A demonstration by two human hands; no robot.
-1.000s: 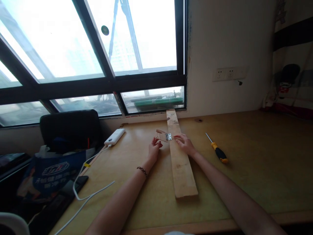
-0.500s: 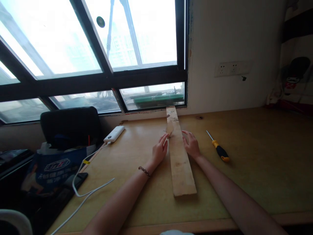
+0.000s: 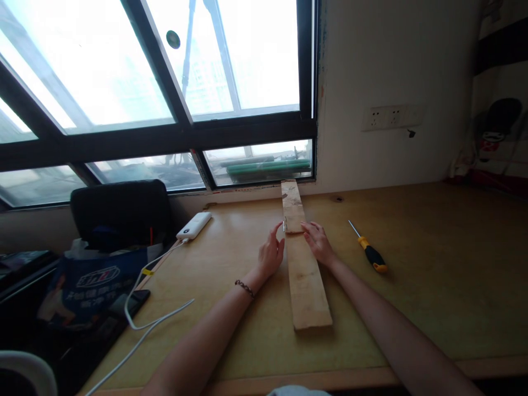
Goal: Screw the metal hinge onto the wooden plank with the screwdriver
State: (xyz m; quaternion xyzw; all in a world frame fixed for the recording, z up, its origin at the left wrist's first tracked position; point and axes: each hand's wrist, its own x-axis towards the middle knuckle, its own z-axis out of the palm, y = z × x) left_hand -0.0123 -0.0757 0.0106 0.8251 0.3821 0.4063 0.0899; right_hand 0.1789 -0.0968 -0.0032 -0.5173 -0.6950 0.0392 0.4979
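A long plank (image 3: 307, 286) lies lengthwise on the table, its far end toward the window. On its upper part rests a shorter flat wooden piece (image 3: 293, 217) with a rough near edge. My left hand (image 3: 271, 254) is at the left side, index finger stretched toward a small shiny sliver at the short piece's left edge; I cannot make out what that is. From the right, my right hand (image 3: 319, 242) lays its outstretched fingertips on the short piece's near right corner. A screwdriver (image 3: 370, 253) with a yellow and black handle lies to the right.
A white power bank (image 3: 193, 225) with a white cable (image 3: 159, 320) lies along the table's left side. Beyond that edge are a black chair (image 3: 121, 214) and a blue bag (image 3: 93, 286). The window (image 3: 247, 126) and a wall socket (image 3: 388, 117) stand behind the table.
The short wooden piece, tilted by my left fingers before, now lies flat on the plank. My right fingertips have moved left onto its corner; my left index finger has lifted away.
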